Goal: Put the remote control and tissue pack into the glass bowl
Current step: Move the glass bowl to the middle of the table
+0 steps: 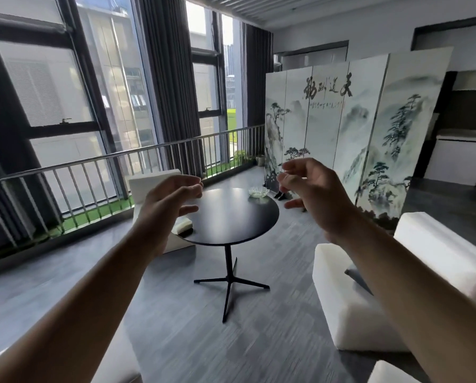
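Observation:
A small glass bowl (258,192) stands at the far right edge of a round black table (231,217). At the table's left edge lies a pale tissue pack (183,225), partly hidden behind my left hand (167,205). A dark object, perhaps the remote control (187,232), lies just below the pack; I cannot tell for sure. Both hands are raised in the air in front of the table, well short of it. My left hand is empty with curled fingers apart. My right hand (311,192) is also empty, fingers spread.
White cushioned seats stand behind the table (154,183) and at the right (369,294). A painted folding screen (341,128) stands behind the table at the right. A metal railing (93,172) runs along the windows. Grey floor surrounds the table's thin black stand (228,280).

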